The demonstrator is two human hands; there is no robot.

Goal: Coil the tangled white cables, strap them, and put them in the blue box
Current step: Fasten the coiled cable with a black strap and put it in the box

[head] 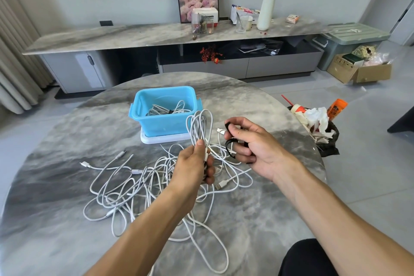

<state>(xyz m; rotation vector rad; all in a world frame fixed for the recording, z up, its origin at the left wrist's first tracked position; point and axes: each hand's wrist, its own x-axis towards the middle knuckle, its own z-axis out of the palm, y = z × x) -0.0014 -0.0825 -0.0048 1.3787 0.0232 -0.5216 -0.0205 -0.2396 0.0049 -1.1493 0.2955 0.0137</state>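
My left hand (192, 168) grips a coiled white cable (200, 125) by its lower end, and the loops stand up in front of the blue box (143, 110). My right hand (248, 141) pinches a black strap (229, 144) just right of the coil. The blue box stands on its white lid (156, 139) and holds a strapped white cable (167, 108). A tangle of white cables (139, 188) lies on the marble table (56, 141) under and left of my hands.
A black trash bag (322, 127) with paper and an orange bottle stands off the table's right edge. Behind the table runs a long marble console (134, 36) with boxes and a white cylinder. A dark object (307, 257) sits at the near right.
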